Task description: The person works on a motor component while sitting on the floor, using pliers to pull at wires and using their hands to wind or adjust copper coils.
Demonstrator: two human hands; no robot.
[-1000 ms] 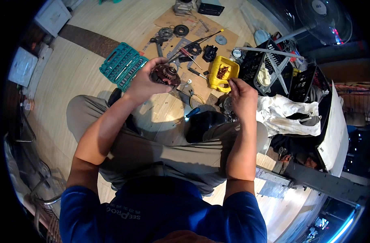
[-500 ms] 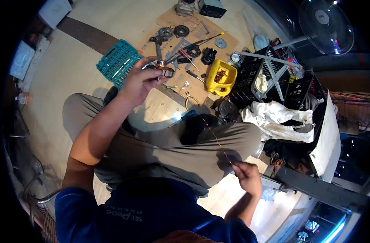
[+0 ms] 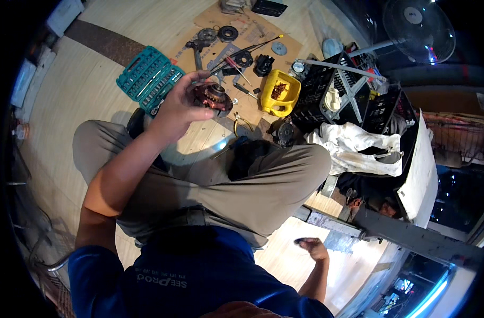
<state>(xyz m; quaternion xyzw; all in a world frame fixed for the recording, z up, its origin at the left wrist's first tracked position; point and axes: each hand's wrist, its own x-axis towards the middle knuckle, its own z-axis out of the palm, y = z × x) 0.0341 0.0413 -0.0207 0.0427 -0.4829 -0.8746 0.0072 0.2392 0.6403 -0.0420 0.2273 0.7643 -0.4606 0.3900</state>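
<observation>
A motor armature (image 3: pixel 215 95) with dark reddish copper windings is in my left hand (image 3: pixel 181 106), raised above my crossed legs. The left fingers and thumb wrap round its rim, and its stepped end faces up. My right hand (image 3: pixel 314 249) is low on the right, beyond my knee and over the pale floor. Its fingers are drawn together, with a small dark patch at their tips. No wire can be made out at that hand now. Yellow-handled pliers (image 3: pixel 243 126) lie on the floor near the armature.
Beyond my left hand lies an open teal socket set (image 3: pixel 149 79). Cardboard (image 3: pixel 183 50) carries motor parts, a hammer and screwdrivers. A cut yellow jug (image 3: pixel 292 98) holds copper scraps. Black crates (image 3: pixel 311 106), a white cloth (image 3: pixel 353 146) and a fan (image 3: pixel 419 32) stand right.
My right hand has moved lower and farther from the armature. The copper wire it pinched no longer shows. My left hand has turned the armature so its end faces up.
</observation>
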